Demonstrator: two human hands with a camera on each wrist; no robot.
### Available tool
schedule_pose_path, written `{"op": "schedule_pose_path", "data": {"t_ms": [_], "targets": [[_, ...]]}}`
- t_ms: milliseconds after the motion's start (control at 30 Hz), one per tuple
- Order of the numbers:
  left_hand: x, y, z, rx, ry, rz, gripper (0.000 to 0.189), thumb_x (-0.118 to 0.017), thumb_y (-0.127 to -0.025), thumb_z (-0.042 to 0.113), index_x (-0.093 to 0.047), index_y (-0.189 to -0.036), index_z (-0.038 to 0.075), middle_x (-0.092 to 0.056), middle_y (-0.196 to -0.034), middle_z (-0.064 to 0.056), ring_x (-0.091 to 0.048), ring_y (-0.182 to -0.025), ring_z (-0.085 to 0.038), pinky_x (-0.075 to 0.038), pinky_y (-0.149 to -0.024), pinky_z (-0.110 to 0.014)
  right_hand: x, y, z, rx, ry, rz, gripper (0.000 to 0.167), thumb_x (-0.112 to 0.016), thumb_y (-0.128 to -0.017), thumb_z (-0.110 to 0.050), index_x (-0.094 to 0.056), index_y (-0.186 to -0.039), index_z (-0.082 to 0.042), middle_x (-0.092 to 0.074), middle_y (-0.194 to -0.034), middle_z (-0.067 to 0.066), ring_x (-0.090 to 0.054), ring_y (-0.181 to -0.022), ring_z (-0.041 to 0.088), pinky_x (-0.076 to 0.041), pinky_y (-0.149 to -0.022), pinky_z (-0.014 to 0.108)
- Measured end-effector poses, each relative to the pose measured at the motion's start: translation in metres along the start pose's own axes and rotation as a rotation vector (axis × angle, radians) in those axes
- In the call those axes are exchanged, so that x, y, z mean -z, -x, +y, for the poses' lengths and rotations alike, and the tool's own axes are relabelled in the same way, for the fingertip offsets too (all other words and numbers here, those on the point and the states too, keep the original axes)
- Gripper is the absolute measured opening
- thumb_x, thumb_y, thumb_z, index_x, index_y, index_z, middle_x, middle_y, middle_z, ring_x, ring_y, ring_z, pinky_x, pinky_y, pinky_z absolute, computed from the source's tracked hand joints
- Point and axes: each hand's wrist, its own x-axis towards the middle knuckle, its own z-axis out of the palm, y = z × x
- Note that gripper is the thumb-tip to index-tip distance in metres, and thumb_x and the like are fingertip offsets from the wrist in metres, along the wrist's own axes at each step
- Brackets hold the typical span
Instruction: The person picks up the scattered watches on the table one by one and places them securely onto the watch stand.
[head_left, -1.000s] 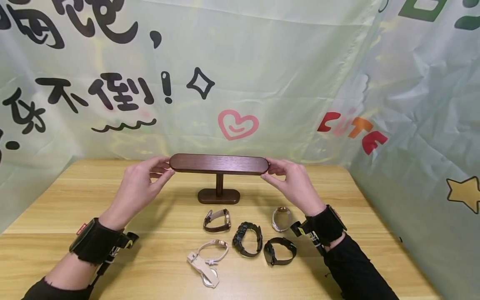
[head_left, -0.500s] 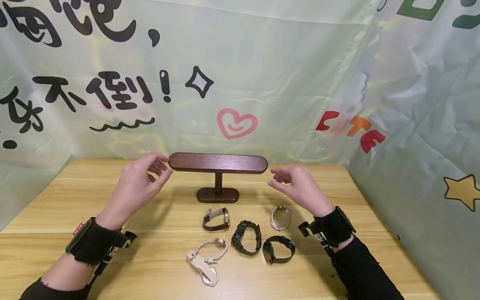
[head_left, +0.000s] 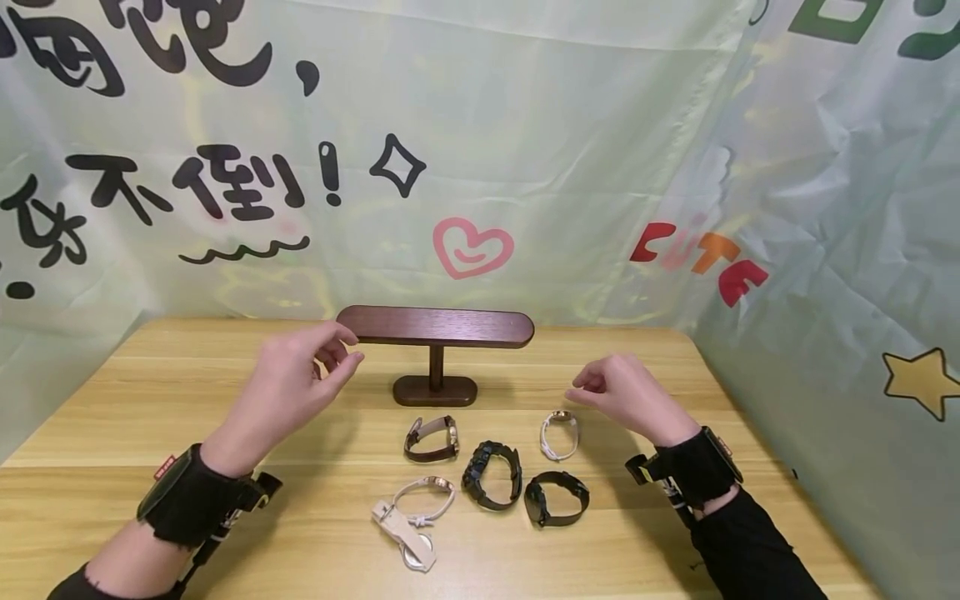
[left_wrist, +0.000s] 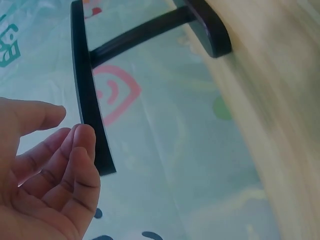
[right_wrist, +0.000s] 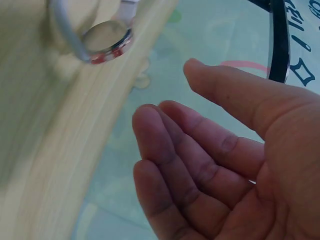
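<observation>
A dark brown wooden T-shaped display stand [head_left: 435, 327] stands upright at the back of the table. My left hand [head_left: 296, 375] hovers in front of its left end, fingers loosely bent and holding nothing; in the left wrist view the fingertips [left_wrist: 86, 135] overlap the bar, though contact cannot be told. Off to the right, my right hand [head_left: 633, 396] is held loosely bent and bare, near a white-strapped watch [head_left: 573, 437]. A brown-strapped watch [head_left: 431, 456], a chunky dark watch [head_left: 516, 479] and a black watch [head_left: 564, 521] rest before the stand.
At the front left lie a pale strap loop [head_left: 450, 500] and a beige strap [head_left: 397, 525] with a round pale-rimmed part; whether they are one piece is unclear. A printed cloth backdrop [head_left: 585, 150] hangs behind the wooden table [head_left: 135, 417] and along its right side.
Both hands touched the bar's ends earlier. The right hand has come off it and moved right and toward the front. The left hand has shifted slightly right, in front of the bar's end.
</observation>
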Motion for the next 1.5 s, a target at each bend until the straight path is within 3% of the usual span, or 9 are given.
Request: {"op": "schedule_pose_path", "data": {"t_ms": [300,567,800,1000,1500], "targets": [[-0.010,0.004,0.010,-0.019,0.042,-0.085,0.007,-0.078,-0.096,0.006,-0.074,-0.102,0.008,-0.076,-0.078,0.004,-0.067,-0.070,-0.007,-0.053,-0.058,-0.021,-0.004,0.005,0.010,-0.026,-0.019,-0.085,0.014,-0.081,-0.096,-0.018,-0.083,-0.088,-0.008,-0.079,-0.077,0.002,-0.063,-0.066,0.009,-0.049,-0.061,0.022],[-0.020,0.008,0.016,-0.066,0.070,-0.115,0.010,-0.080,-0.093,0.003,-0.075,-0.099,0.009,-0.075,-0.079,0.005,-0.067,-0.070,-0.005,-0.054,-0.059,-0.020,-0.008,0.005,0.015,-0.038,-0.018,-0.135,0.017,-0.083,-0.094,-0.020,-0.083,-0.078,-0.015,-0.071,-0.068,0.000,-0.043,-0.058,0.005,-0.032,-0.056,0.020],[-0.027,0.012,0.020,-0.084,0.094,-0.155,0.011,-0.081,-0.093,0.005,-0.075,-0.099,0.012,-0.075,-0.083,0.006,-0.067,-0.071,-0.003,-0.058,-0.060,-0.021,-0.014,0.006,0.016,-0.017,-0.019,-0.179,0.029,-0.084,-0.093,-0.023,-0.076,-0.067,-0.016,-0.045,-0.056,-0.010,-0.029,-0.055,0.006,-0.023,-0.055,0.020],[-0.030,0.014,0.025,-0.067,0.105,-0.186,0.010,-0.081,-0.093,0.007,-0.075,-0.100,0.011,-0.076,-0.085,0.005,-0.068,-0.072,-0.003,-0.063,-0.063,-0.026,-0.018,0.006,0.016,-0.020,-0.019,-0.186,0.037,-0.083,-0.094,-0.024,-0.068,-0.063,-0.011,-0.026,-0.059,-0.010,-0.024,-0.055,0.008,-0.019,-0.056,0.021],[-0.038,0.018,0.027,-0.085,0.092,-0.225,0.010,-0.083,-0.092,0.008,-0.076,-0.099,0.010,-0.076,-0.084,0.003,-0.068,-0.074,-0.004,-0.062,-0.066,-0.022,-0.026,0.003,0.016,-0.046,-0.002,-0.185,0.029,-0.080,-0.096,-0.019,-0.074,-0.067,-0.018,-0.035,-0.058,-0.010,-0.030,-0.053,0.008,-0.022,-0.053,0.020]]}}
